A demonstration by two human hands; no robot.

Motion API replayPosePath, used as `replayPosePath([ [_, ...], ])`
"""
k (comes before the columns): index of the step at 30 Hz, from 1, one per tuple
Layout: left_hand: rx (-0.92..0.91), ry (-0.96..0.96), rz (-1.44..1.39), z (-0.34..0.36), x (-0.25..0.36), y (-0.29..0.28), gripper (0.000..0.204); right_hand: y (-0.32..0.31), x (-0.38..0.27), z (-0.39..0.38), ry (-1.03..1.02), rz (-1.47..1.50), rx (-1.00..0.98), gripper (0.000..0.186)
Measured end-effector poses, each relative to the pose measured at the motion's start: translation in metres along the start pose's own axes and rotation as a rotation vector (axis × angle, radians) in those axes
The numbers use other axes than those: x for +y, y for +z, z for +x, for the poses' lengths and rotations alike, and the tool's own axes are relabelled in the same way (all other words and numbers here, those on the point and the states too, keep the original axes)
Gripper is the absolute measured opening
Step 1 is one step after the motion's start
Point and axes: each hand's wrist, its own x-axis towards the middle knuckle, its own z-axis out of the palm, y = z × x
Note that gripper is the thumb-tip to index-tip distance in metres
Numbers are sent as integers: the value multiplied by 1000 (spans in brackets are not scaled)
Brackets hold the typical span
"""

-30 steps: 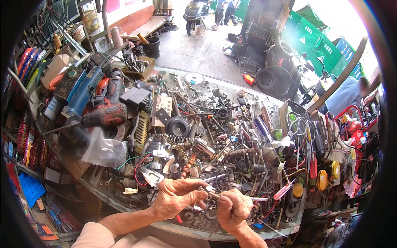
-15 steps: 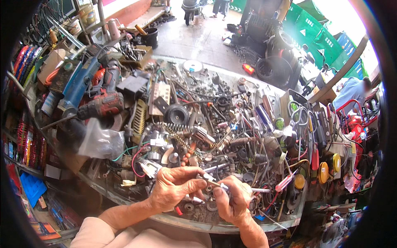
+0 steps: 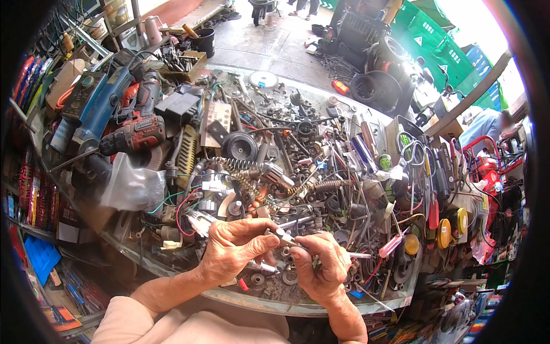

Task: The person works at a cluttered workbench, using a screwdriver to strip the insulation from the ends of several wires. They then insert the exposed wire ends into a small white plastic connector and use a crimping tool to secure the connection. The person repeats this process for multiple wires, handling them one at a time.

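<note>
My left hand (image 3: 232, 247) pinches a small, shiny metal part (image 3: 285, 236) between thumb and fingertips, above the near edge of the cluttered bench (image 3: 252, 303). From the other side my right hand (image 3: 322, 265) closes thumb and fingers at the part's right end. The part is short and partly covered by the fingers, so its exact kind is unclear. Just beyond the hands lie a long coil spring (image 3: 240, 165) and a metal rod. Near my right hand, a screwdriver with a clear pink handle (image 3: 391, 245) lies on the pile.
A red and black cordless drill (image 3: 134, 135), a blue power tool (image 3: 106, 103) and a clear plastic bag (image 3: 133, 182) lie at the left. Scissors (image 3: 413, 150) and yellow round tins (image 3: 444, 233) stand at the right. Beyond are tyres (image 3: 375, 92) and a person in blue (image 3: 480, 127).
Both hands sit slightly higher and further left in the picture, as does the whole scene. The metal part has turned a little, and the right fingertips have shifted along it.
</note>
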Motion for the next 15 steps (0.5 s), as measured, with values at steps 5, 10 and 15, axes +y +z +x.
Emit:
replayPosePath([
  [5, -4, 0, -2, -1, -2, 1, 24, -2, 7, -3, 6, -1, -70, 12],
  [10, 44, 3, -63, 0, 1, 4, 23, -1, 8, 2, -29, 59, -32, 13],
  [15, 54, 31, 9, 0, -1, 3, 23, -1, 6, -1, 63, -7, -140, 16],
])
